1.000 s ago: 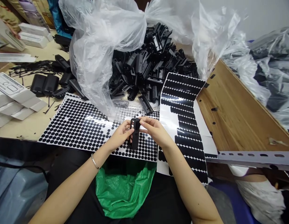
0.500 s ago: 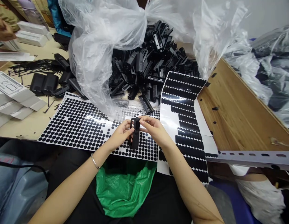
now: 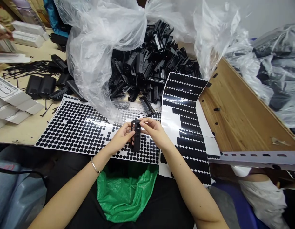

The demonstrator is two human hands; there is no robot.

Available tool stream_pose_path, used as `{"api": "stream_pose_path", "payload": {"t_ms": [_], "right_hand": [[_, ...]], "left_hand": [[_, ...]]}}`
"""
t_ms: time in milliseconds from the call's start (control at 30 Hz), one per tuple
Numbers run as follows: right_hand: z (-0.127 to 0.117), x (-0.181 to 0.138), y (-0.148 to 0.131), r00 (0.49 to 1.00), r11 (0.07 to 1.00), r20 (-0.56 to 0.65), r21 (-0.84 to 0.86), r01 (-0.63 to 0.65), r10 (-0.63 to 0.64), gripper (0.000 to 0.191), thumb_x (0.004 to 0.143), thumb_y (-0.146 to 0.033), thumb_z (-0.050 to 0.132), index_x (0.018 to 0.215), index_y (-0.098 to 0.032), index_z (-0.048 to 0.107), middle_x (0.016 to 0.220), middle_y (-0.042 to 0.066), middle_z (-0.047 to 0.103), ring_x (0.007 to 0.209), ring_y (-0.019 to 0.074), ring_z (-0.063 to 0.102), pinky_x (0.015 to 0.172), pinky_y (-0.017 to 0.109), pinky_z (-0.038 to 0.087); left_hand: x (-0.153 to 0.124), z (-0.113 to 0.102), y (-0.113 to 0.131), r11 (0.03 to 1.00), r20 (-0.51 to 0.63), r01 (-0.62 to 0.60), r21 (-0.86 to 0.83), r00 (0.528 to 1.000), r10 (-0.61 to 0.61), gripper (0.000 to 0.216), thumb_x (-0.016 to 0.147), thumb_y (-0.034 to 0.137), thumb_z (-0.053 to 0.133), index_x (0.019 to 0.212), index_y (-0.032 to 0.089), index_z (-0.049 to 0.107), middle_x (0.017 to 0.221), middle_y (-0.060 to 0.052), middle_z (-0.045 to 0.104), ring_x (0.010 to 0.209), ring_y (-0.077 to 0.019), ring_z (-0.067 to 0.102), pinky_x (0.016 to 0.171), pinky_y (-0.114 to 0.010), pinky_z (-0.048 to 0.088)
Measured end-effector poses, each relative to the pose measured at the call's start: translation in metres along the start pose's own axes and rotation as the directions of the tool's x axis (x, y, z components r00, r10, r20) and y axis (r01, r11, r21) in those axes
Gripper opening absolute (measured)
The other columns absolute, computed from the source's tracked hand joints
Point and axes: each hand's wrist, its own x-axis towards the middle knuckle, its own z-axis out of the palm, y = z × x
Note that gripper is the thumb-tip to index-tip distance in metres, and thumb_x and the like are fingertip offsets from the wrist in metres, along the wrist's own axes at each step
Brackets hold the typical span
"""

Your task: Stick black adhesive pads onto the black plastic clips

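Note:
My left hand (image 3: pixel 122 137) is closed round a slim black plastic housing (image 3: pixel 136 140), held upright with a long slot along its left side. At its top end, my right hand (image 3: pixel 154 129) pinches with thumb and forefinger; whether a small sticker is between those fingers I cannot make out. Both hands are just above a sheet of round black stickers (image 3: pixel 76 127). Beside my right forearm lies a sheet of elongated black stickers (image 3: pixel 191 122), part of its backing bare. A heap of similar black housings (image 3: pixel 142 66) spills from a clear plastic bag (image 3: pixel 95 41) beyond my hands.
A green bag (image 3: pixel 127 197) hangs open below the table edge. White boxes (image 3: pixel 16 101) and black cases (image 3: pixel 40 86) stand at left, near another person's hand (image 3: pixel 3 33). On the right is a wooden panel (image 3: pixel 244 117) with bagged parts (image 3: pixel 280 70) behind it.
The whole view has shifted slightly. My hands keep nearly the same hold, with my right fingertips a little higher at the housing's top end. The other person's hand has moved.

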Motion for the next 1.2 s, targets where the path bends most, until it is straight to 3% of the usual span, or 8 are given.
{"api": "stream_pose_path", "payload": {"t_ms": [400,800,1000,1200], "right_hand": [[-0.0001,0.0010,0.0028,0.999,0.998,-0.009,-0.057,0.030,-0.030,0.024,0.079,-0.043,0.069,0.084,-0.020,0.062,0.103,0.004,0.063,0.090,0.0174,0.062,0.092,0.040,0.052],[-0.0033,0.0034,0.0051,0.970,0.937,-0.007,-0.261,0.232,-0.242,0.009,0.083,-0.030,0.065,0.082,-0.022,0.064,0.098,0.004,0.066,0.092,0.0194,0.064,0.085,0.037,0.053],[-0.0062,0.0051,0.0062,0.947,0.913,-0.009,-0.266,0.309,-0.323,0.009,0.082,-0.031,0.069,0.081,-0.022,0.069,0.100,0.005,0.067,0.095,0.0201,0.064,0.087,0.038,0.053],[-0.0055,0.0046,0.0079,0.932,0.906,-0.046,-0.259,0.336,-0.359,0.012,0.077,-0.034,0.075,0.075,-0.022,0.073,0.094,0.006,0.070,0.097,0.0231,0.065,0.078,0.037,0.056]], "left_hand": [[0.0000,-0.0003,-0.0013,1.000,0.019,-0.005,0.014,1.000,0.004,0.039,0.079,0.046,0.071,0.099,0.019,0.052,0.084,0.000,0.061,0.059,-0.0102,0.059,0.054,-0.025,0.052],[0.0003,-0.0019,-0.0030,0.999,0.056,-0.031,0.026,0.998,0.029,0.036,0.082,0.046,0.068,0.099,0.019,0.050,0.081,0.002,0.056,0.061,-0.0102,0.058,0.055,-0.023,0.052],[0.0011,-0.0038,-0.0045,0.998,0.075,-0.056,0.023,0.996,0.054,0.031,0.084,0.042,0.067,0.098,0.020,0.050,0.085,0.001,0.056,0.064,-0.0101,0.058,0.057,-0.023,0.052],[0.0014,-0.0029,-0.0031,0.998,0.066,-0.064,0.014,0.996,0.063,0.032,0.082,0.040,0.069,0.099,0.020,0.051,0.083,0.001,0.055,0.063,-0.0104,0.057,0.055,-0.023,0.051]]}}
